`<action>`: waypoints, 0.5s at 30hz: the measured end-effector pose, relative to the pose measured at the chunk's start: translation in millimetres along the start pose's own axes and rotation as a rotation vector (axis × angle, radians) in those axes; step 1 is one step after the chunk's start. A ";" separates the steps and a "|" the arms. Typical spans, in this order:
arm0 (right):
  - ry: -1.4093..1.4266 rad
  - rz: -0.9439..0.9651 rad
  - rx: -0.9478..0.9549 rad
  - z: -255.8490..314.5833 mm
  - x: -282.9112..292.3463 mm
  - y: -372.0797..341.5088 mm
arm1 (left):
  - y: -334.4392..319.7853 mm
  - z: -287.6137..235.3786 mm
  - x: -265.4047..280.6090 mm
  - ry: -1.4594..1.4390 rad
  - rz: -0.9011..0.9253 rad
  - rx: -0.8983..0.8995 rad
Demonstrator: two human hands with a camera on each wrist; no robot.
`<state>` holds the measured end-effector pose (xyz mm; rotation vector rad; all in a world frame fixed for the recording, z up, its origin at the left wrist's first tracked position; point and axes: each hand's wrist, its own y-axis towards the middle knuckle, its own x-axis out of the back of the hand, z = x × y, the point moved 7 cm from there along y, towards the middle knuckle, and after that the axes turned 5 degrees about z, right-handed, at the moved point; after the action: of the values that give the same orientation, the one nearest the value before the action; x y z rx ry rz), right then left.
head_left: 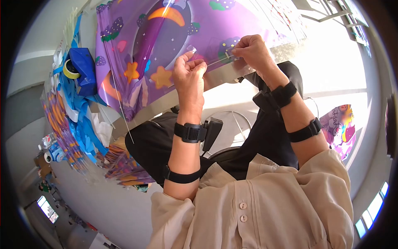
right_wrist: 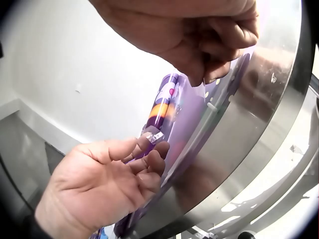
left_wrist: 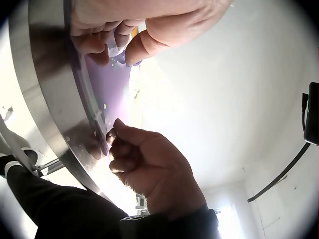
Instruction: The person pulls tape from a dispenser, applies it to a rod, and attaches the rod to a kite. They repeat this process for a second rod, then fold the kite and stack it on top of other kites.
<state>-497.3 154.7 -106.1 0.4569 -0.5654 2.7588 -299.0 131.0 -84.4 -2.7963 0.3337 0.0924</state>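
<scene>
Glossy purple patterned film lies on the surface; a small clear plastic piece is between the fingertips of the left hand.

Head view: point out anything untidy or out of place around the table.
The blue strips look untidy: they lie in a loose tangle beside the blue tape dispenser. No spill or damage stands out.

Left of frame: tangle of blue strips, crumpled white piece beside it. Farther left, lower: small blue-and-white object. Right: brightly printed piece. Lower left: bright window; lower right: bright panes.
</scene>
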 end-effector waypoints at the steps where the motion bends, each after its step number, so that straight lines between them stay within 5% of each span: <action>1: -0.011 -0.017 0.005 -0.3 0.8 -0.4 | -0.1 0.7 0.3 -0.004 0.000 0.001; 15: -0.115 -0.078 0.030 -2.7 -2.4 1.0 | 1.5 3.9 2.7 0.010 -0.025 0.009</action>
<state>-496.1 154.4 -109.7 0.6343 -0.5218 2.6826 -296.8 130.3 -88.8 -2.7919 0.3001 0.0704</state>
